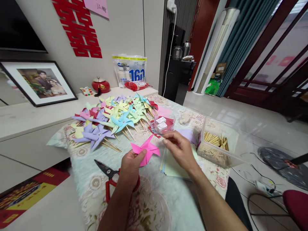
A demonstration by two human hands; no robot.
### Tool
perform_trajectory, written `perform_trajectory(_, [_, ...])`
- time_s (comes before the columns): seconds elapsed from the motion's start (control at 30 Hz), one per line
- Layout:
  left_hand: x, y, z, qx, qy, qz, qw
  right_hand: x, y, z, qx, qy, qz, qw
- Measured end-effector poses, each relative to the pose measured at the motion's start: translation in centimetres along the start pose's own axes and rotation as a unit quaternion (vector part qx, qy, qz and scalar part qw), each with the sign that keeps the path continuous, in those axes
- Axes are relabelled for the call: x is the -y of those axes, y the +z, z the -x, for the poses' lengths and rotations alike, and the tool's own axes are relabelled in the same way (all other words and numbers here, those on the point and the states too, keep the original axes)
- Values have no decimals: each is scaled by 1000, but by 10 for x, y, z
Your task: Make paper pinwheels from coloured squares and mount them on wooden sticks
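My left hand (131, 165) pinches a bright pink paper pinwheel (150, 149) at its middle, thumb on top. To its right, my right hand (179, 148) has thumb and forefinger pressed together; something thin seems to stick out of the pinch, too small to name. Beneath that hand lies a stack of pale green paper (176, 165). Scissors (109, 175) with red handles lie by my left wrist, partly hidden by it. Beyond my hands, several finished pinwheels (122, 122) on sticks are heaped in lilac, yellow, blue, green and red.
A clear plastic box (216, 154) of short wooden sticks (214, 141) stands at the right. Small white boxes (161, 123) sit in a clear tub near the middle, with a small clear dish (184, 120) beside it. A white cabinet (29, 123) borders the table's left side.
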State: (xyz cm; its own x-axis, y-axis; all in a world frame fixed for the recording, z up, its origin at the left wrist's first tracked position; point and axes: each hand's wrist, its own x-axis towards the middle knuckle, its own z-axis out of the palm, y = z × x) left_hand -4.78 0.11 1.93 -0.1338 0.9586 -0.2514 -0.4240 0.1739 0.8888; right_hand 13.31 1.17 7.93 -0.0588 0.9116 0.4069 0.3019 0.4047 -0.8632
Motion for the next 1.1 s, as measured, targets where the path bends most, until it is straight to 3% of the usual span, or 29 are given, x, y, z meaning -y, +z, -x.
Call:
perform_trajectory(0.1, [1, 0, 0, -11, 3, -15, 1000, 11, -35, -6, 3, 4, 73, 997])
perform_trajectory(0.2, [1, -1, 0, -5, 0, -14, 1000, 16, -63, -11, 63, -13, 215, 975])
perform_trajectory(0.27, [3, -2, -1, 1, 3, -13, 1000, 14, -72, -11, 132, -34, 333, 933])
perform_trajectory(0.33, [5, -2, -2, 7, 11, -13, 1000, 8, -71, -7, 195, -39, 446, 873])
perform_trajectory(0.4, [6, -2, -2, 11, 15, -13, 1000, 0, -65, -3, 231, -22, 529, 816])
perform_trajectory(0.47, [6, -1, -2, 9, 16, -15, 1000, -7, -59, 0, 245, -5, 572, 783])
perform_trajectory(0.83, [5, -1, -1, 7, 17, -31, 999, -15, -43, -11, 291, 56, 617, 729])
perform_trajectory(1.1, [8, -2, -4, 6, 18, -33, 999, -27, -50, -13, 289, 47, 598, 746])
